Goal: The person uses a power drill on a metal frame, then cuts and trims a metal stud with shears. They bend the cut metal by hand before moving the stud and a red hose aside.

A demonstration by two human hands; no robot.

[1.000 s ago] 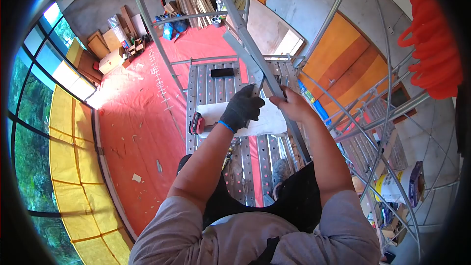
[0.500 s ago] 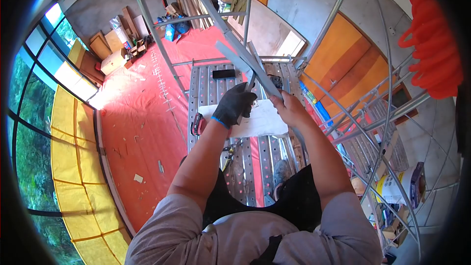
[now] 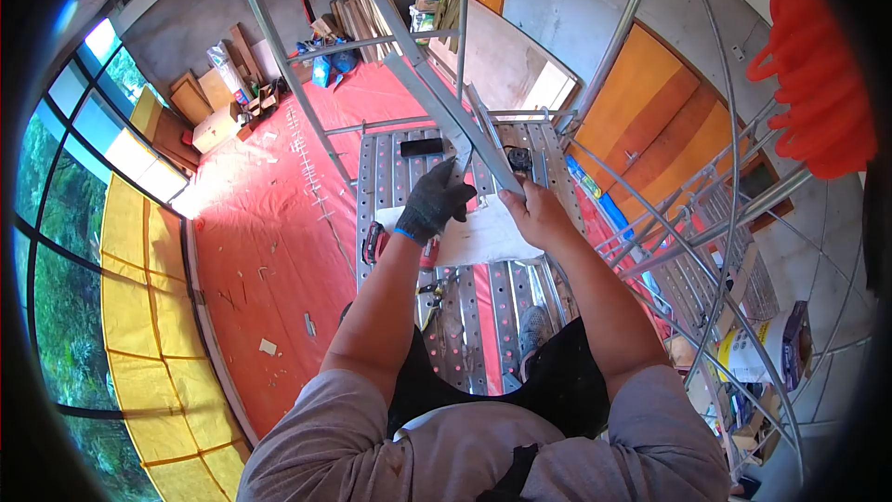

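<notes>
My left hand (image 3: 434, 200), in a dark glove with a blue cuff, is closed around the near end of a short grey metal profile (image 3: 420, 93). My bare right hand (image 3: 539, 214) grips the near end of a longer grey metal profile (image 3: 401, 30), which slants away to the upper left. Both strips lie close alongside each other, overlapping in front of my hands. Beneath them a white sheet or board (image 3: 488, 237) rests on the perforated metal platform (image 3: 376, 177). A red tool (image 3: 430, 252) sits just below my left hand, partly covered.
On the platform are a black phone-like slab (image 3: 421, 146), a red-and-black tool (image 3: 373, 242), a small black device (image 3: 518, 159) and yellow-handled pliers (image 3: 430, 297). Scaffold tubes (image 3: 269, 28) surround me. Red sheeting (image 3: 269, 270) covers the floor below. An orange-red coiled hose (image 3: 808, 74) hangs right.
The short profile has swung closer in line with the long one. My left hand has shifted slightly left and down, and the red tool below it shows more.
</notes>
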